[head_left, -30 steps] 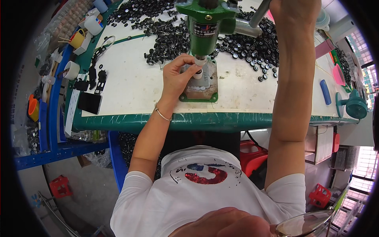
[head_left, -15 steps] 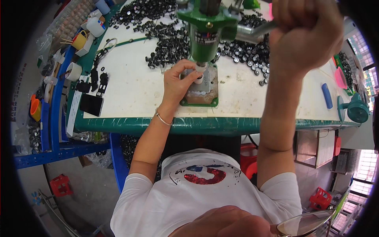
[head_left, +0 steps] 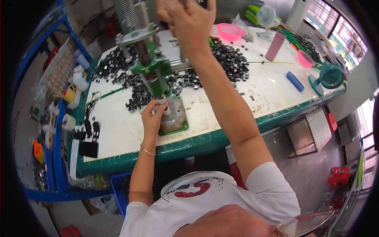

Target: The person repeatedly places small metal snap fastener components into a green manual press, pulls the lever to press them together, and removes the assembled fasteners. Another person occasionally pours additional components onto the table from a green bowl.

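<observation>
A green hand-lever press (head_left: 154, 85) stands on the white-topped table, a metal plate (head_left: 179, 114) on its base. My left hand (head_left: 151, 116) is at the press, thumb and fingers pinched round a small white cylindrical piece (head_left: 167, 111) under the ram. The fingers partly cover that piece. High up, my right hand (head_left: 192, 25) is closed round the end of the press lever, whose dark tip (head_left: 202, 3) shows at the picture's top edge. My right forearm hides part of the lever.
Heaps of small black wheel-like parts (head_left: 231, 63) lie behind and beside the press. To the right are a pink bottle (head_left: 275, 46), a pink basin (head_left: 230, 32), a blue block (head_left: 295, 81) and a green fan (head_left: 331, 76). A black phone (head_left: 89, 149) lies near the left edge.
The whole view has tilted and shifted, showing more of the table's far side. My left hand stays at the white piece under the ram; my right hand is still raised on the lever.
</observation>
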`<action>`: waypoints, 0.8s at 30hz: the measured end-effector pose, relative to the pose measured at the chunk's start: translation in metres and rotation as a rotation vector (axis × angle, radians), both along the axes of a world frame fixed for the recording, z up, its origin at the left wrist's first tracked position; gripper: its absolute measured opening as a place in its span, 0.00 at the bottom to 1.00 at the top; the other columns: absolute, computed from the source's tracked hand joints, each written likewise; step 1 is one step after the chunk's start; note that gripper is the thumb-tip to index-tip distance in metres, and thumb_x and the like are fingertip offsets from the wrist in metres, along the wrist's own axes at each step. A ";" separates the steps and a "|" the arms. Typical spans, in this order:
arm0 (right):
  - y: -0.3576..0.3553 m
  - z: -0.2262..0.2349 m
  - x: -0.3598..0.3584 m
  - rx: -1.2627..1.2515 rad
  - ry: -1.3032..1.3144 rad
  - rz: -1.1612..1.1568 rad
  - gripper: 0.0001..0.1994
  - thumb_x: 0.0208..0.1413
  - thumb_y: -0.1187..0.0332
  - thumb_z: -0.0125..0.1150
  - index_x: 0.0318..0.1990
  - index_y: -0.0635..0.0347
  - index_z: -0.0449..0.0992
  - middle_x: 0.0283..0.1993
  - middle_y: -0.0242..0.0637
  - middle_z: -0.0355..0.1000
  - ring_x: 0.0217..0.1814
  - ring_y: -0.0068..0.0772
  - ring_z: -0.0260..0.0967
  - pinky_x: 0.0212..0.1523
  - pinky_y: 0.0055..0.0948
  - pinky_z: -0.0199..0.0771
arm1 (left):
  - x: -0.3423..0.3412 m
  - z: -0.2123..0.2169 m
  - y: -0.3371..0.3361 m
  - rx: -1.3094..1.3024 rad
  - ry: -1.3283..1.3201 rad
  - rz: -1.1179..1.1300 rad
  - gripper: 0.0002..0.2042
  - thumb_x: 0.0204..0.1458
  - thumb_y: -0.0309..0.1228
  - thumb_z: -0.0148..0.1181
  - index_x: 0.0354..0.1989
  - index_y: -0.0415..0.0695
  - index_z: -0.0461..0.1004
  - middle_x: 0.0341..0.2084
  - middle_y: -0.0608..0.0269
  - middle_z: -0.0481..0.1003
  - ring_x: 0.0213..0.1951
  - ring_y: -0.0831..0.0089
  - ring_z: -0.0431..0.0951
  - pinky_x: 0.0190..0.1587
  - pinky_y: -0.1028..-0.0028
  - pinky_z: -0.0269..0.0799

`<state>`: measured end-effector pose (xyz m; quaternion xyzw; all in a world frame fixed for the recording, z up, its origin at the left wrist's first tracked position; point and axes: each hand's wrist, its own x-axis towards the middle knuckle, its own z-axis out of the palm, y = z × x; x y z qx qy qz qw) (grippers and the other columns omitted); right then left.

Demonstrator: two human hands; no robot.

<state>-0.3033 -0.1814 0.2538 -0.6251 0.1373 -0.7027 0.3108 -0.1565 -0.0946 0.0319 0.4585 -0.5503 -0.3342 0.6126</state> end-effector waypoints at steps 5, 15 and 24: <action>-0.031 -0.008 0.000 0.377 -0.123 0.284 0.10 0.57 0.64 0.56 0.28 0.59 0.70 0.18 0.22 0.58 0.15 0.12 0.52 0.14 0.16 0.51 | -0.018 -0.006 0.018 -0.110 -0.161 0.338 0.05 0.51 0.25 0.60 0.30 0.35 0.74 0.25 0.63 0.73 0.31 0.75 0.71 0.36 0.76 0.65; -0.027 -0.069 -0.054 0.397 -0.034 0.307 0.17 0.61 0.59 0.53 0.44 0.66 0.73 0.32 0.37 0.73 0.31 0.25 0.75 0.32 0.21 0.74 | -0.064 -0.004 0.041 -0.275 -0.389 0.019 0.05 0.52 0.20 0.58 0.36 0.35 0.77 0.32 0.61 0.74 0.36 0.73 0.72 0.42 0.76 0.66; -0.031 -0.213 -0.171 0.385 0.056 -0.579 0.11 0.56 0.67 0.59 0.44 0.61 0.77 0.38 0.35 0.74 0.37 0.21 0.70 0.40 0.22 0.69 | -0.101 -0.009 -0.005 0.153 0.175 -0.148 0.12 0.62 0.33 0.47 0.46 0.40 0.73 0.49 0.62 0.72 0.47 0.77 0.69 0.53 0.76 0.60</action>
